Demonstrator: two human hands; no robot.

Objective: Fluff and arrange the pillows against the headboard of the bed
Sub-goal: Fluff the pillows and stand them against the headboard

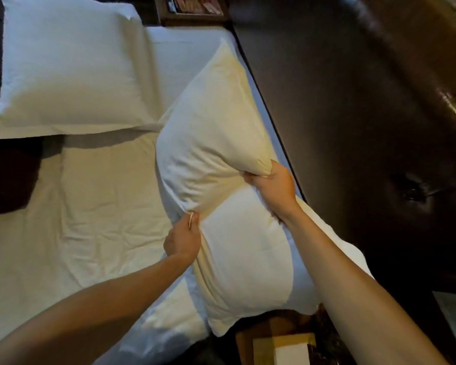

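Observation:
Two white pillows lie in a row along the dark padded headboard [353, 114] on the right. The farther pillow [211, 133] is pinched at both near corners. My left hand [183, 239] grips its left corner and my right hand [273, 184] grips its right corner beside the headboard. Under my arms lies the nearer pillow [248, 259], overlapped by the gripped one. A third, larger white pillow [69, 69] rests flat on the bed at the upper left.
A cream sheet [90, 206] covers the mattress, with a dark blanket [8, 177] at the left edge. A wooden nightstand [279, 343] with a white object stands below. Another nightstand [195, 9] sits at the top.

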